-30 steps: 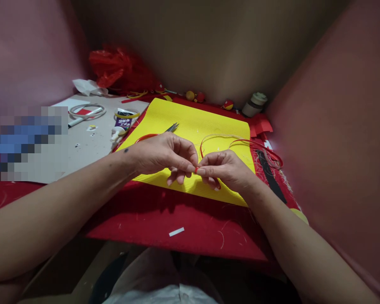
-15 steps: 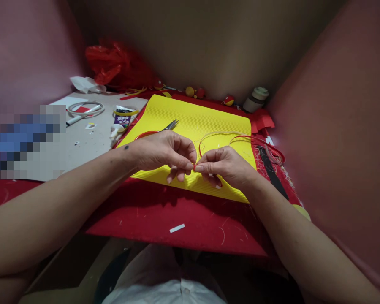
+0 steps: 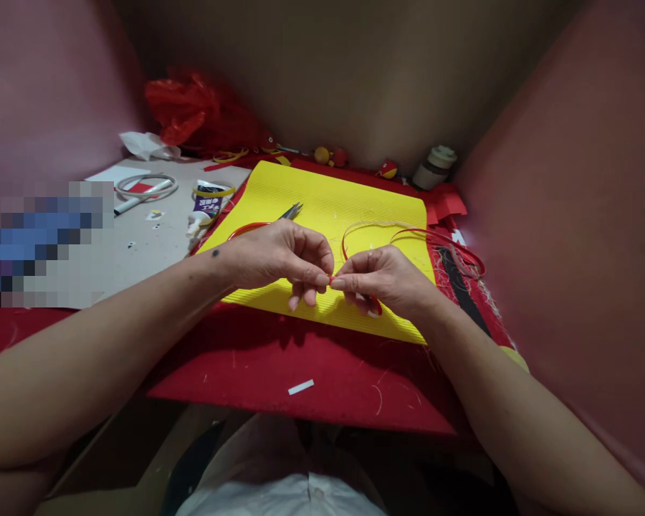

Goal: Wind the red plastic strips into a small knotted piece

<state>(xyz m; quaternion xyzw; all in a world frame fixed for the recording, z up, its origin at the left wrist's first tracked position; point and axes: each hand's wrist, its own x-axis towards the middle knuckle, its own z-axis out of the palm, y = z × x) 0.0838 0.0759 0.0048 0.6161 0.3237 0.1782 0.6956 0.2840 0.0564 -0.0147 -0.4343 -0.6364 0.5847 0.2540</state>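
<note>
Above a yellow ribbed sheet (image 3: 349,193), my left hand (image 3: 284,254) and my right hand (image 3: 384,276) meet fingertip to fingertip. Thumb and forefinger of each pinch a small red strip (image 3: 330,280), mostly hidden by the fingers. A longer red strip (image 3: 345,240) with a pale side loops out from behind my right hand; whether it joins the pinched piece cannot be seen. A curled red end with a white tip (image 3: 375,309) shows below that hand. Scissors (image 3: 290,212) with red handles lie on the sheet, partly behind my left hand.
On a grey board (image 3: 155,279) at left are a glue tube (image 3: 207,208), a coiled pale strip (image 3: 147,188) and scraps. A red plastic bag (image 3: 193,107), small round red-and-yellow pieces (image 3: 388,170) and a lidded cup (image 3: 434,168) line the back. A white slip (image 3: 301,388) lies in front.
The long red loop has shifted slightly right, and the curled red end shows more below my right hand. Both hands stay pinched together in nearly the same place.
</note>
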